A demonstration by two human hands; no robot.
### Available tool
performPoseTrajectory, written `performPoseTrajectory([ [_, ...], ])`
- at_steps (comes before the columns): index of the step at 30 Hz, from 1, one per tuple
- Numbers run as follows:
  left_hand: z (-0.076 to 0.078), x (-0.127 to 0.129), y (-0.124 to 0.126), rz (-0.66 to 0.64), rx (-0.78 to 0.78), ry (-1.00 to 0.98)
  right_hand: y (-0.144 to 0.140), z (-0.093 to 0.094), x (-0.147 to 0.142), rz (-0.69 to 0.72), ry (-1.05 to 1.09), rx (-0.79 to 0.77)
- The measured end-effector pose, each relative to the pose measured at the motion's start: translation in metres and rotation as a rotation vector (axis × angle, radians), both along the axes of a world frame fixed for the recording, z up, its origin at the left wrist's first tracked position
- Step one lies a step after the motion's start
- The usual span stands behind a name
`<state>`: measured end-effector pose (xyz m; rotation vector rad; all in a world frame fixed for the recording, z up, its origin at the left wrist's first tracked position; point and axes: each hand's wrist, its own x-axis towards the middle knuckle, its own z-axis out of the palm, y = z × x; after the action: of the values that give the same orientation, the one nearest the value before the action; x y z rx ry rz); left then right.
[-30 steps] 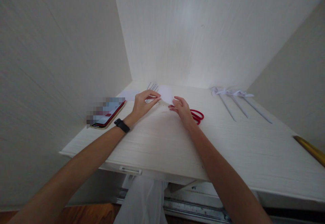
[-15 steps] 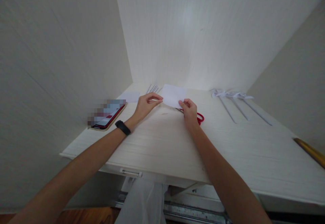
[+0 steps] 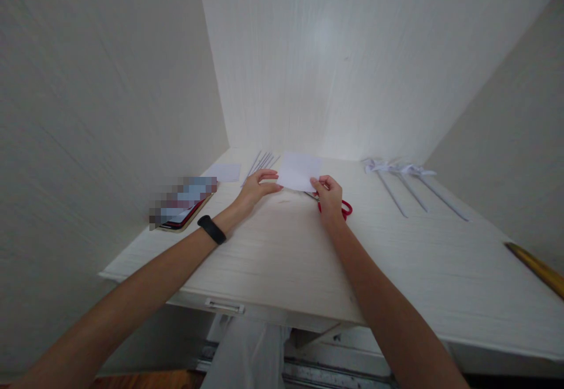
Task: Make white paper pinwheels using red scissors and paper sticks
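Observation:
A small white sheet of paper (image 3: 298,170) is held up above the desk. My right hand (image 3: 329,198) pinches its lower right corner between thumb and fingers. At the paper's left edge, my left hand (image 3: 258,189) has thumb and index finger apart, their tips at or touching that edge. Red-handled scissors (image 3: 348,208) lie on the desk beneath my right hand, which partly covers them. Behind my left hand are several thin white paper sticks (image 3: 263,161), and another white sheet (image 3: 225,172) lies to their left.
A phone (image 3: 187,201) with a blurred screen rests at the left side of the white desk (image 3: 273,260). White paper pieces with three long stems (image 3: 412,192) lie at the back right. A gold-coloured object (image 3: 535,265) is at the right edge. Walls enclose the desk.
My left thumb and index finger have spread from a pinch at the paper's left edge. The paper is slightly lower in view, still in my right hand.

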<state>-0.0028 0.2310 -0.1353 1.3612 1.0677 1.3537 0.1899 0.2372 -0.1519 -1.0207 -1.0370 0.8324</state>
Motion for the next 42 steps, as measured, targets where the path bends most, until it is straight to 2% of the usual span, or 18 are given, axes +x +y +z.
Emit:
performPoseTrajectory([
  [4, 0.004, 0.005, -0.005, -0.024, -0.14, -0.17, -0.002, 0.001, 0.0, 0.017, 0.025, 0.019],
  [8, 0.007, 0.004, -0.008, -0.021, -0.221, -0.196, -0.002, 0.001, 0.0, 0.058, 0.016, 0.034],
  [16, 0.003, -0.003, -0.005, -0.014, -0.205, -0.109, -0.005, 0.002, -0.002, 0.113, -0.049, 0.06],
  [29, 0.008, 0.001, -0.007, 0.052, -0.233, -0.127, -0.004, 0.002, -0.002, 0.118, -0.07, 0.065],
  [35, 0.008, 0.001, -0.007, 0.061, -0.184, -0.117, -0.007, 0.003, -0.004, 0.083, -0.108, 0.094],
  [42, 0.006, -0.001, -0.003, 0.071, -0.11, -0.115, -0.013, 0.007, -0.007, 0.112, -0.156, 0.101],
])
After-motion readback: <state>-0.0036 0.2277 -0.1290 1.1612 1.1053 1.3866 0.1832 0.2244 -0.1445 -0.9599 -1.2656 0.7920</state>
